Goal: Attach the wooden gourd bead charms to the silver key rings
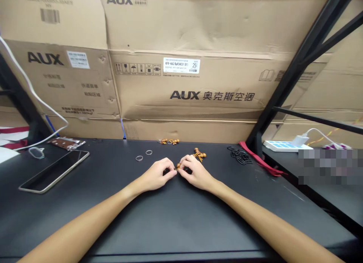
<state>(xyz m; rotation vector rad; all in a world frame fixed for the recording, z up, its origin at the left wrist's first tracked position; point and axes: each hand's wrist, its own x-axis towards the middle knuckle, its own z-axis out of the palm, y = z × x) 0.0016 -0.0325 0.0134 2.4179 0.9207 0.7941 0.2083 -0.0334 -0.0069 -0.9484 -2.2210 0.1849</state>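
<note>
Above the black tabletop, my left hand (158, 175) and my right hand (197, 174) meet fingertip to fingertip. A small golden-brown gourd-shaped charm (178, 165) shows between them, pinched by my right fingers. My left thumb and forefinger are closed right beside it; what they pinch is too small to make out. Just beyond my right hand lie more gourd charms (202, 154) with yellow cords. Farther back is a small group of charms (170, 141) with rings. Two metal split rings, a nearer ring (139, 158) and a farther ring (149, 152), rest beyond my left hand.
A phone (55, 171) lies at the left, near a brown packet (67, 143) and a white cable (34, 92). Black clips or loops (240, 156) and a red strap (259, 159) are at the right. Cardboard (181, 36) lines the back; a black metal post (283, 85) rises at the right.
</note>
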